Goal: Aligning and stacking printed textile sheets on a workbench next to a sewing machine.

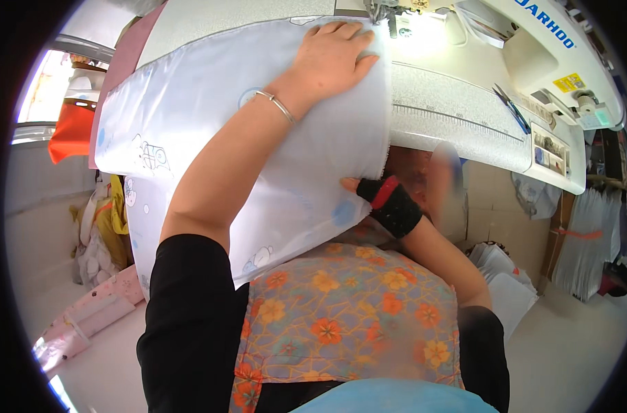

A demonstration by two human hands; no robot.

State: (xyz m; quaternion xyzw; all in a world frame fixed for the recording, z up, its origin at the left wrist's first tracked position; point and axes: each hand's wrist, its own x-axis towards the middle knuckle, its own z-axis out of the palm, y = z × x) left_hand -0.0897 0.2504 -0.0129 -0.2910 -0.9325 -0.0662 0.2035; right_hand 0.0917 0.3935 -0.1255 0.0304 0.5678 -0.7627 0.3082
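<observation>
A large pale blue-white cloth (306, 165) with light printed figures and blue dots lies across the machine bed and hangs down over my lap. My left hand (333, 60) rests flat on its far part, fingers spread, just left of the sewing machine's needle area (378, 12). The cloth's right edge runs from there toward me. Lower down, my right hand (390, 204), in a black fingerless glove with a red band, pinches that edge. Its thumb lies on top; the other fingers are hidden beneath the cloth.
The white sewing machine head (561, 51) stands at right, its lamp lit. A ruler scale (458, 118) runs along the bed's front. Thread snips (513, 110) and a small parts tray (550, 150) lie right. Stacked pale sheets (585, 227) hang at far right; an orange bag (72, 131) hangs left.
</observation>
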